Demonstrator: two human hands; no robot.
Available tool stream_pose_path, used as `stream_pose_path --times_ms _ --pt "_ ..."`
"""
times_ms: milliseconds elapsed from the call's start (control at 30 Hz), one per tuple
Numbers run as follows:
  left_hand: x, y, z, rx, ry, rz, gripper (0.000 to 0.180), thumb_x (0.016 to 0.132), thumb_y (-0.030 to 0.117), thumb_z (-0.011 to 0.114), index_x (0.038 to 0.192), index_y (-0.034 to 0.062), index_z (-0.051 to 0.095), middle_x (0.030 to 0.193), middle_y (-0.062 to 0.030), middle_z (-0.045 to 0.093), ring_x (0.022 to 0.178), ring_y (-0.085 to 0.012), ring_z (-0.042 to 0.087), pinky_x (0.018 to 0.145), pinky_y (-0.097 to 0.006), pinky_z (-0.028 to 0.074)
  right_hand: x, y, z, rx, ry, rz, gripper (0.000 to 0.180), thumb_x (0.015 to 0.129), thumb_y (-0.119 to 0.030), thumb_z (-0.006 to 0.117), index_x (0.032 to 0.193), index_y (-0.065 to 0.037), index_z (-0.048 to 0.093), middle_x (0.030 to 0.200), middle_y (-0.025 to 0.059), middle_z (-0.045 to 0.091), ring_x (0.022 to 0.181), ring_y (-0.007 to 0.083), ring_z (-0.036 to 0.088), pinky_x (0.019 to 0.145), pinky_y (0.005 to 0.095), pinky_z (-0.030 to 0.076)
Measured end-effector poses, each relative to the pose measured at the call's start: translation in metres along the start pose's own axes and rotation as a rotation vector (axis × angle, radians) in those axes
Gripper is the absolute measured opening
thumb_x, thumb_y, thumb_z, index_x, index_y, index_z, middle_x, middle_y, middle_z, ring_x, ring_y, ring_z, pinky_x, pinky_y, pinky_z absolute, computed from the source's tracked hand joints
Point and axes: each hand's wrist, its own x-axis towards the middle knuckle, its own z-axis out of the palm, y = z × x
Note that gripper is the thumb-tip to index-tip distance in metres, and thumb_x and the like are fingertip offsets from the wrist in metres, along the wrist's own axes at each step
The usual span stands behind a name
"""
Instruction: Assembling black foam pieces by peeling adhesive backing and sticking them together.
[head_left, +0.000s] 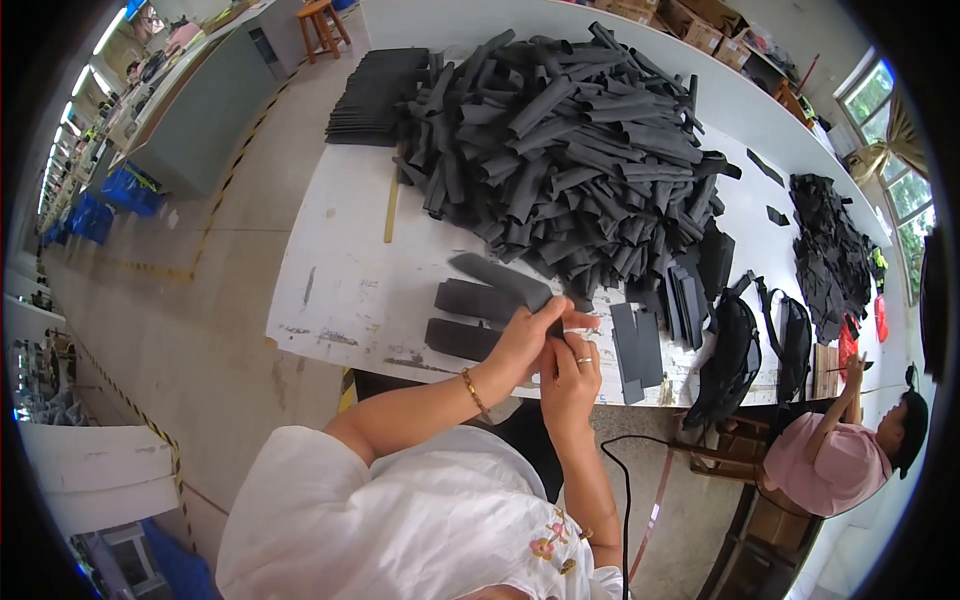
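Note:
My left hand (pixel 527 335) is closed on one end of a dark grey fabric strip (pixel 497 279), which slants up and to the left over the table. Close against it, my right hand (pixel 572 375) has its fingers curled at the strip's near end; what its fingertips pinch is hidden. Beneath the strip and just left of my hands lie two more dark strips (pixel 461 339), flat near the table's front edge. To the right of my hands, flat grey pieces (pixel 637 352) rest on the white table. A large heap of curled dark strips (pixel 570 150) rises beyond my hands.
A neat stack of dark strips (pixel 376 97) sits at the far left of the white table (pixel 330 260). Rightward are a black backpack (pixel 735 345) and another dark pile (pixel 832 250). A person in pink (pixel 825 460) sits at the right. A black cable (pixel 627 480) hangs beside me.

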Motion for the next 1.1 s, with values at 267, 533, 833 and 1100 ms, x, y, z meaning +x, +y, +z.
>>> stream_pose_path --times_ms 267,533,833,1100 --pt "0.003 0.023 -0.018 -0.141 -0.038 0.076 0.025 0.102 0.028 0.05 0.095 0.0057 0.059 0.113 -0.019 0.067 0.105 -0.0233 0.063 0.092 -0.038 0.05 -0.01 0.007 -0.018 -0.03 -0.211 0.073 0.037 0.078 -0.004 0.074 0.112 -0.004 0.057 0.113 0.0183 0.058 0.098 0.0362 0.059 0.08 0.0444 0.048" --pt "0.001 0.012 -0.012 -0.148 -0.131 0.06 0.028 0.103 0.034 0.046 0.094 0.0092 0.055 0.115 -0.0198 0.065 0.116 -0.0293 0.059 0.095 -0.043 0.049 -0.011 0.021 -0.021 0.165 -0.065 -0.042 0.016 0.081 0.005 0.07 0.093 -0.002 0.062 0.104 0.0159 0.062 0.085 0.0341 0.065 0.07 0.038 0.054" --pt "0.005 0.027 -0.014 0.029 0.087 0.242 0.027 0.096 0.029 0.062 0.099 0.0019 0.062 0.089 -0.0136 0.071 0.092 -0.0242 0.068 0.088 -0.038 0.051 -0.028 0.013 -0.023 0.117 -0.068 0.003 0.018 0.078 0.001 0.075 0.092 -0.003 0.065 0.1 0.0151 0.064 0.076 0.0317 0.066 0.062 0.0377 0.054" --pt "-0.011 -0.02 -0.003 0.134 -0.047 0.137 0.027 0.1 0.031 0.055 0.091 0.005 0.055 0.109 -0.021 0.069 0.101 -0.0239 0.066 0.09 -0.037 0.053 -0.016 0.014 -0.005 0.218 0.022 0.006 0.017 0.08 0.003 0.072 0.094 -0.004 0.066 0.099 0.0145 0.064 0.078 0.0323 0.067 0.063 0.0378 0.053"
